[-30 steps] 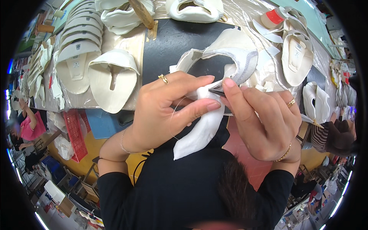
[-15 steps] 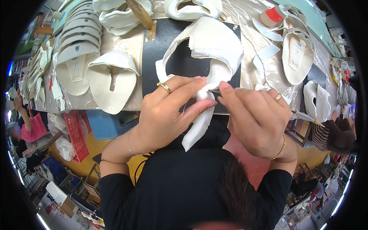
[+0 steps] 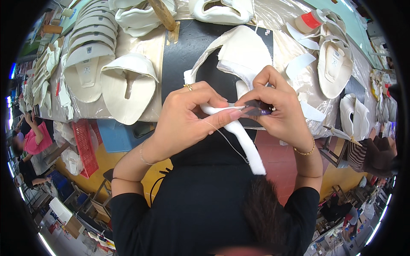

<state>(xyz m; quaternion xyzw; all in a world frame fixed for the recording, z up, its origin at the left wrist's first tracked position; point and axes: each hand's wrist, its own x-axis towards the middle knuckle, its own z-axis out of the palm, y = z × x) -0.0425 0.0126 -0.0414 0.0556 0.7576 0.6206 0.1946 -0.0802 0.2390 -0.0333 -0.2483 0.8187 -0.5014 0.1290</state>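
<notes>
A white fabric shoe upper (image 3: 250,49) lies on a black board (image 3: 183,55), its near edge drawn toward me. My left hand (image 3: 183,117) pinches the folded edge of a white padded strip (image 3: 247,145) joined to it; the strip's loose end hangs over my lap. A pale thread (image 3: 228,143) runs from my left fingertips down beside the strip. In my right hand (image 3: 284,113) is a small dark metal tool (image 3: 253,107) with a purplish end. Its tip meets the strip's edge at my left thumb; the fingers hide its exact kind.
Nested cream slippers (image 3: 87,59) stand at the left beside a single slipper (image 3: 128,91). A wooden stick (image 3: 162,13) juts over the board's far left corner. Far right are a red-banded jar (image 3: 309,20) and another slipper (image 3: 335,66). A red crate (image 3: 83,147) stands below the table.
My right hand has turned and lifted its fingers, showing the dark tool. The hanging strip has swung right, and the upper has shifted slightly. My left hand keeps its pinch.
</notes>
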